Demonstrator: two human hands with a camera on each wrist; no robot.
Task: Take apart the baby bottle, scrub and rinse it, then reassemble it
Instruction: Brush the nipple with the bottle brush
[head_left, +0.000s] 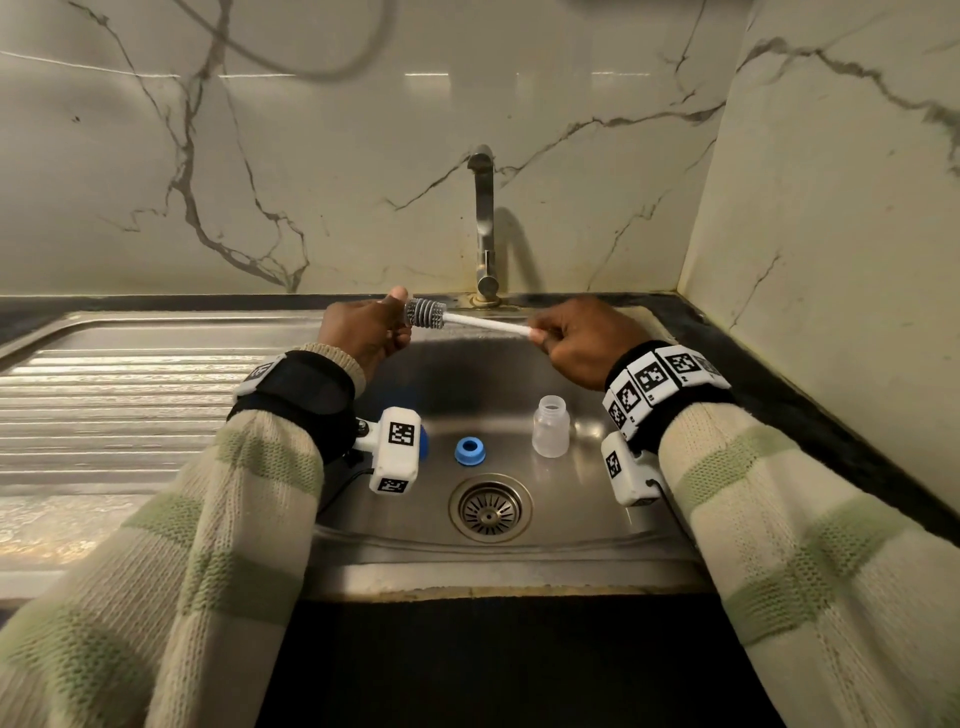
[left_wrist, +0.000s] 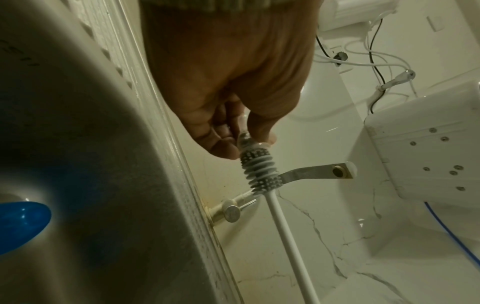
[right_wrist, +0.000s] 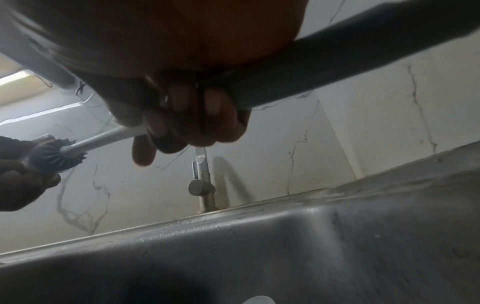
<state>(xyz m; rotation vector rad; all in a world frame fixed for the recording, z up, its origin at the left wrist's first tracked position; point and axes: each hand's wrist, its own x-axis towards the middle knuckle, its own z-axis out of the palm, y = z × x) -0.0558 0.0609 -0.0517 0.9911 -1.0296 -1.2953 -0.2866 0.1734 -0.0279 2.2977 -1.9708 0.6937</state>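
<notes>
Over the back of the sink (head_left: 467, 384), my left hand (head_left: 374, 332) pinches a small clear piece (left_wrist: 242, 136), apparently the bottle's teat. The grey ribbed head of a bottle brush (head_left: 425, 313) has its tip pushed into that piece. My right hand (head_left: 576, 343) grips the brush's white handle (head_left: 488, 325) near its end. The clear bottle body (head_left: 550, 426) stands upright on the sink floor, open and without its top. A blue screw ring (head_left: 470, 451) lies to its left. A blue cap (left_wrist: 20, 224) lies mostly hidden behind my left wrist camera.
The faucet (head_left: 483, 223) stands behind the hands with no water running. The drain (head_left: 490, 508) is in the front middle of the basin. A ribbed steel drainboard (head_left: 130, 405) stretches to the left. Marble walls close off the back and the right.
</notes>
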